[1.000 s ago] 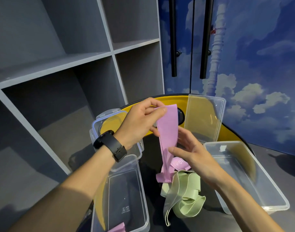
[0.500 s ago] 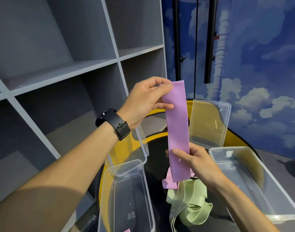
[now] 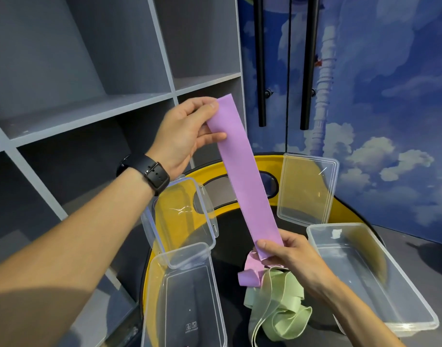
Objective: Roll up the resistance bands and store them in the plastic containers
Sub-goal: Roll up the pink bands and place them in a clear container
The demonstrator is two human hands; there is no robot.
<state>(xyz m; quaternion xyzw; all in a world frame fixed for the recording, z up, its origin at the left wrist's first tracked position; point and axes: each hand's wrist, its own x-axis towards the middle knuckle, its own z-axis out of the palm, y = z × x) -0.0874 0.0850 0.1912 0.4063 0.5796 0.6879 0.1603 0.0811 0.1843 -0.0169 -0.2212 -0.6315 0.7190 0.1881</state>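
Above the round table, left hand pinches the purple band at its top end; right hand pinches the bottom, band held flat and taut between. Green band lies heaped between two open clear containers.

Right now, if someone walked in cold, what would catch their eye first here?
Probably the purple band, pulled straight in mid-air between the left hand pinching its top end and the right hand pinching its lower end. Below it a crumpled green band lies on the black tabletop, with an open clear container on either side, the left container and the right container.
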